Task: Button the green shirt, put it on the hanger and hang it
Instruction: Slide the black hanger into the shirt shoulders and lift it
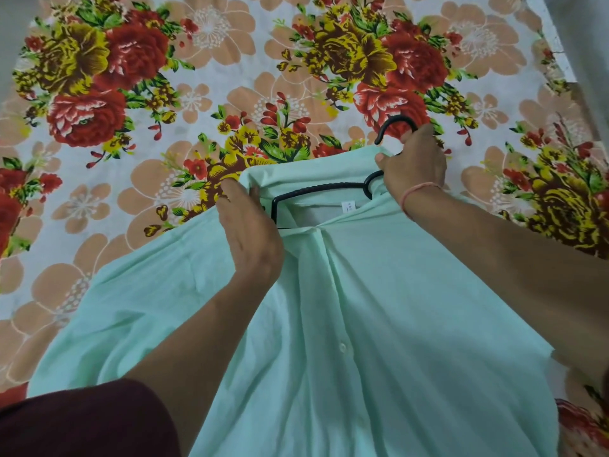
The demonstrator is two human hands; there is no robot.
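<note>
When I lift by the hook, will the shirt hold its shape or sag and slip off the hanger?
Likely floppy: the shirt lies creased and draped over the bedsheet. It looks thin, so probably light. It may slip: the hanger looks smooth, and its left end still shows bare in the neck opening. The right hand holds the hook end, the left hand the collar.

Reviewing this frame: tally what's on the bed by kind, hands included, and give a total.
Green shirt: 1
Black hanger: 1
Hands: 2, left hand gripping the shirt's shoulder, right hand holding the hanger below its hook
Floral bedsheet: 1
Total: 5
</note>
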